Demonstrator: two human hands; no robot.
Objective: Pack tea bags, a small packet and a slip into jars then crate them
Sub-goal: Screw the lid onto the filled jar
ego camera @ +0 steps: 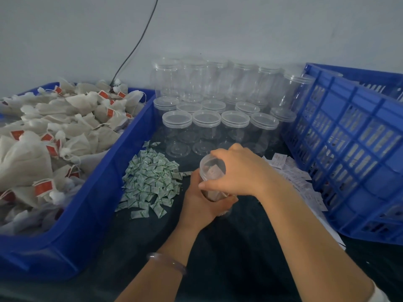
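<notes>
Centrally, above the dark table, the left hand grips the body of a tilted clear jar. The right hand clasps its lid end. Small packets lie just left, slips just right, beside the blue crate.

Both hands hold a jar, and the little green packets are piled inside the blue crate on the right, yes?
No. The head view shows the green packets piled on the dark table beside the tray of tea bags, not in the blue crate. The left hand and right hand do hold a jar.
</notes>
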